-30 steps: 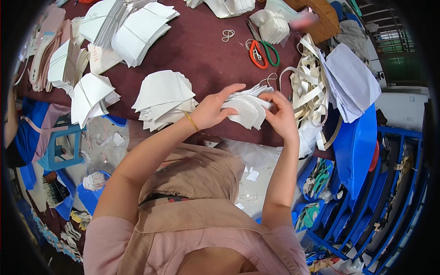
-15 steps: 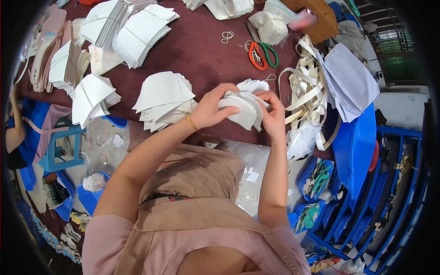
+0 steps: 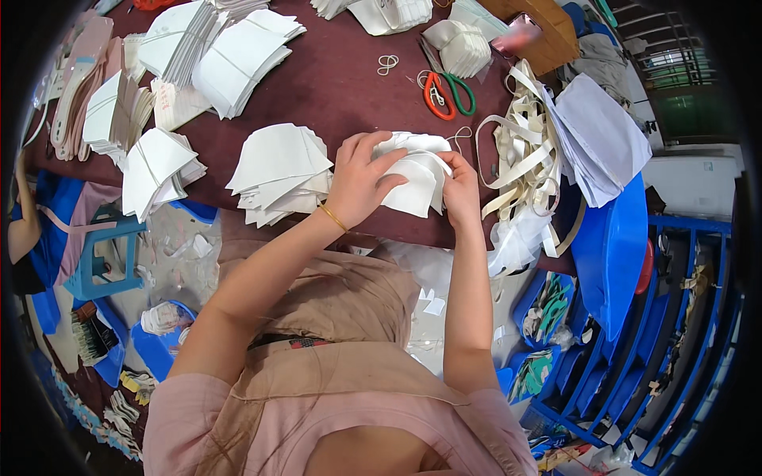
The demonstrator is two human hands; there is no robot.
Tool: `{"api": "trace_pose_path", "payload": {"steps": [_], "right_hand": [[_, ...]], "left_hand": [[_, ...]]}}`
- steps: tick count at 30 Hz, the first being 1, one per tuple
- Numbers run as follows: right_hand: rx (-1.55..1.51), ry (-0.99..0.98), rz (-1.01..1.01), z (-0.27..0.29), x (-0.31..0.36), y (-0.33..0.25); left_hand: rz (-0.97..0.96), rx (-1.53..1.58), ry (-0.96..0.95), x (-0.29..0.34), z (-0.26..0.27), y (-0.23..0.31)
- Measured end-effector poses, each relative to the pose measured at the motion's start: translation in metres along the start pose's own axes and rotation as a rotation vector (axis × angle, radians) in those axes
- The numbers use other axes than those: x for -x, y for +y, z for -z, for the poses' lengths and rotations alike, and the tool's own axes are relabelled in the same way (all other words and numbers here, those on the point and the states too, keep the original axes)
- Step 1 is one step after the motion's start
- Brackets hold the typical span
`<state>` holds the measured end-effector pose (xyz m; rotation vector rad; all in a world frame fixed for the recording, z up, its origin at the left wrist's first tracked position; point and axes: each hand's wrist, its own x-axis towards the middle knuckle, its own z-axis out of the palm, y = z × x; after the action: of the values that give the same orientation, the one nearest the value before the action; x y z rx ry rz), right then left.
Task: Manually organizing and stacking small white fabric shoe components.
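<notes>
The right hand [image 3: 460,192] pinches the edge of white pieces [image 3: 418,189] at the near side of the maroon table [image 3: 349,95]; the left hand [image 3: 355,178] parts thumb and fingers over them, its hold unclear. Below left, a blue bin [image 3: 155,349] contains a white bundle [image 3: 165,319]. Unread reddish writing marks a cream sheet [image 3: 178,105].

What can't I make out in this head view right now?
All in the head view:
Held white pieces: exact count, hidden by overlap.
Left hand: any grip beneath the pieces, hidden by pieces and hand.
Pink object by the brown box: details, blurred.
White bundle farthest back: its far end, cut off by the top edge.
</notes>
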<state>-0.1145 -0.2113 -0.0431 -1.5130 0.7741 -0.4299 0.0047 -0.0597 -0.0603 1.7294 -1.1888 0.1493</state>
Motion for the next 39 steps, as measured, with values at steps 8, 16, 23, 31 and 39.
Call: {"api": "trace_pose_path", "payload": {"steps": [8,16,23,31,39], "right_hand": [[-0.002,0.012,0.072,0.005,-0.001,0.005],[-0.231,0.343,0.056,0.017,0.013,0.023],[0.433,0.561,0.181,0.042,0.016,0.022],[0.759,0.414,0.284,0.0,0.009,0.035],[0.692,0.428,0.381,-0.012,0.031,0.04]], "left_hand": [[0.029,0.33,-0.216,0.025,0.021,0.014],[0.421,0.585,-0.068,-0.032,0.024,0.028],[0.332,-0.13,-0.191,-0.03,-0.015,-0.013],[0.783,0.433,-0.269,-0.036,-0.015,-0.014],[0.522,0.165,-0.508,-0.027,-0.001,0.012]]}}
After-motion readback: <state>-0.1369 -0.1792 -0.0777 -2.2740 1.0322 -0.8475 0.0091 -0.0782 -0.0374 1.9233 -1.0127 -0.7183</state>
